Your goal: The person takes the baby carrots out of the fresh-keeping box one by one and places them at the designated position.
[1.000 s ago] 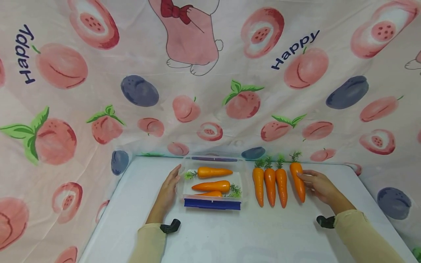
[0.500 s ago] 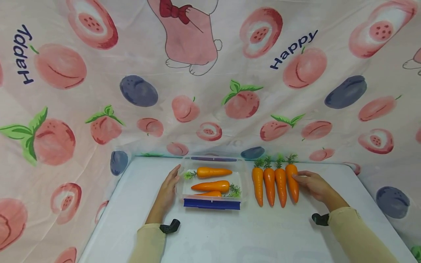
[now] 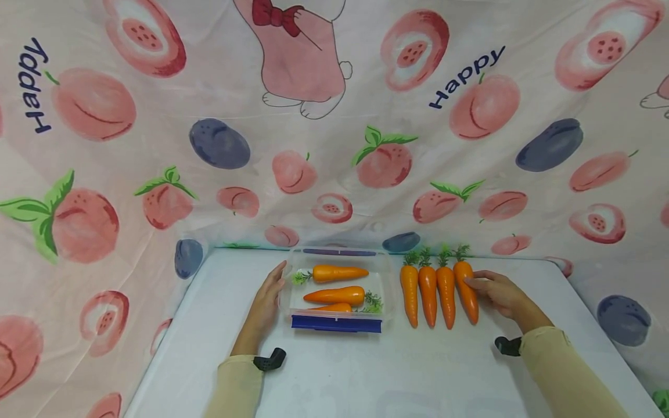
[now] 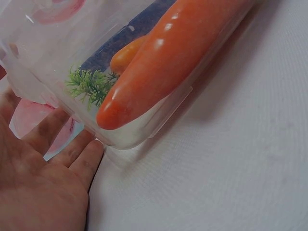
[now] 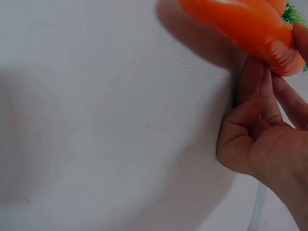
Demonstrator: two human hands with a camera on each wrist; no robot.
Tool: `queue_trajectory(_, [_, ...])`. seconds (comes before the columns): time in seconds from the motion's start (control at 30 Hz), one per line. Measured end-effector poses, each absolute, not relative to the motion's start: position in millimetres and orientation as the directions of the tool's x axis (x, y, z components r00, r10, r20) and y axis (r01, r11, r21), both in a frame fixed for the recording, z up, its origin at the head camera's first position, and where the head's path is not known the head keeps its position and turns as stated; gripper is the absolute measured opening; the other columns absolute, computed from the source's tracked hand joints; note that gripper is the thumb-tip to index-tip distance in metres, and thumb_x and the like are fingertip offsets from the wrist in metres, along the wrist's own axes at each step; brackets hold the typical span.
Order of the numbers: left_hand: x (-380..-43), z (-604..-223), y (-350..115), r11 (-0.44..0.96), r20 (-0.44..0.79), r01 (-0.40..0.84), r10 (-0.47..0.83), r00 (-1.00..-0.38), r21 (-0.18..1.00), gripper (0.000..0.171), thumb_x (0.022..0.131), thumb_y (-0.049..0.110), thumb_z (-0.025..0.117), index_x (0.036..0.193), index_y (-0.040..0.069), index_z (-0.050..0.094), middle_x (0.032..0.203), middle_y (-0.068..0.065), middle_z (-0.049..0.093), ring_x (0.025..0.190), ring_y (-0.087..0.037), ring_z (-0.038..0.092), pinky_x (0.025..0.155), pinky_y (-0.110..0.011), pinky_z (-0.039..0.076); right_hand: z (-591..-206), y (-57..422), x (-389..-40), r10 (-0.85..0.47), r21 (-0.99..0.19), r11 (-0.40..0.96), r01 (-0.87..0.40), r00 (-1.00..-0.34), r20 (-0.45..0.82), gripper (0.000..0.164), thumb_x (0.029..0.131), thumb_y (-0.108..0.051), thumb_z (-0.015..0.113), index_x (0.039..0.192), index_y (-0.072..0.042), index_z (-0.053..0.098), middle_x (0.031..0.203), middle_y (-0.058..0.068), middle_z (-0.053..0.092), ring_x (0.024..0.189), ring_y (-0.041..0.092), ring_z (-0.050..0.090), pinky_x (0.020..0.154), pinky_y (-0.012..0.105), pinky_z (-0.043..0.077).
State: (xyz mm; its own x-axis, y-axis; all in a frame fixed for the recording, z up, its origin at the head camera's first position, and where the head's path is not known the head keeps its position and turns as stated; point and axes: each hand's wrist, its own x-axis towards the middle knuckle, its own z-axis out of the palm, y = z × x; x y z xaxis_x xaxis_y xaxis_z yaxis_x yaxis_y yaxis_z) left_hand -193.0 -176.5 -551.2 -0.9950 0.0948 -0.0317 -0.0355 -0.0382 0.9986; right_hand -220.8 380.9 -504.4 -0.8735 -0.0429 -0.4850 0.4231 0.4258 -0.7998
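A clear plastic food box (image 3: 388, 290) with blue clip flaps holds three glossy, artificial-looking carrots with leafy tops. My left hand (image 3: 266, 302) rests against its left wall, fingers extended; in the left wrist view those fingers (image 4: 84, 161) lie beside the box corner, where one box carrot (image 4: 159, 62) looms close. To the right of the box, several more carrots lie in a row, tops away from me. My right hand (image 3: 502, 295) pinches the rightmost carrot (image 3: 467, 290) on its upper right side. The right wrist view shows that carrot (image 5: 250, 29) between the thumb and curled fingers.
The white table (image 3: 418, 377) has a printed peach-pattern cloth (image 3: 334, 139) hanging behind it. The row's leftmost carrot (image 3: 410, 296) lies a short way from the box. A blue flap (image 3: 336, 324) hangs down at the box front.
The rightmost carrot has moved left with my right hand, up close to the row. Over the last half second its tip has swung slightly right. My left hand has stayed at the box.
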Motion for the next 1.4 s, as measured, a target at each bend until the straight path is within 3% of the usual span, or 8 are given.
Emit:
queue_trajectory(0.57, [-191.7, -549.3, -176.3, -0.013, -0.046, -0.048, 0.088, -0.995, 0.999, 0.048, 0.110, 0.036, 0.040, 0.158, 0.033, 0.037, 0.171, -0.002, 0.020, 0.160, -0.024, 0.011, 0.130, -0.054, 0.006, -501.2, 381.5, -221.7, -0.037, -0.772, 0.467, 0.431, -0.863, -0.504, 0.086, 0.101, -0.050, 0.058, 0.157, 0.006, 0.022, 0.156, 0.032, 0.031, 0.131, 0.041, 0.043, 0.119, 0.059, 0.035])
queue_trajectory(0.77, [-190.8, -548.6, -176.2, -0.008, -0.060, -0.060, 0.077, -0.995, 0.998, 0.047, 0.110, 0.035, 0.039, 0.157, 0.035, 0.038, 0.171, -0.001, 0.021, 0.160, -0.024, 0.011, 0.130, -0.053, 0.007, -502.1, 380.9, -222.2, -0.037, -0.772, 0.459, 0.439, -0.859, -0.511, 0.087, 0.101, -0.050, 0.058, 0.157, 0.006, 0.021, 0.157, 0.032, 0.030, 0.135, 0.044, 0.040, 0.121, 0.061, 0.031])
queue_trajectory(1.0, [-192.0, -549.3, -175.6, -0.016, -0.049, -0.051, 0.079, -0.996, 0.999, 0.047, 0.111, 0.028, 0.038, 0.158, 0.032, 0.038, 0.171, -0.005, 0.021, 0.160, -0.027, 0.011, 0.129, -0.055, 0.006, -503.0, 381.2, -223.2, -0.045, -0.768, 0.456, 0.449, -0.851, -0.524, 0.087, 0.101, -0.049, 0.059, 0.156, 0.007, 0.021, 0.158, 0.033, 0.028, 0.140, 0.047, 0.035, 0.121, 0.062, 0.028])
queue_trajectory(1.4, [-194.5, -551.4, -176.0, -0.019, -0.022, -0.024, 0.084, -0.996, 1.000, 0.051, 0.110, 0.033, 0.041, 0.160, 0.022, 0.035, 0.171, -0.005, 0.022, 0.160, -0.026, 0.011, 0.129, -0.056, 0.004, -502.6, 381.0, -223.8, -0.065, -0.765, 0.495, 0.413, -0.860, -0.506, 0.086, 0.099, -0.048, 0.062, 0.154, 0.009, 0.027, 0.156, 0.034, 0.033, 0.139, 0.048, 0.039, 0.120, 0.062, 0.030])
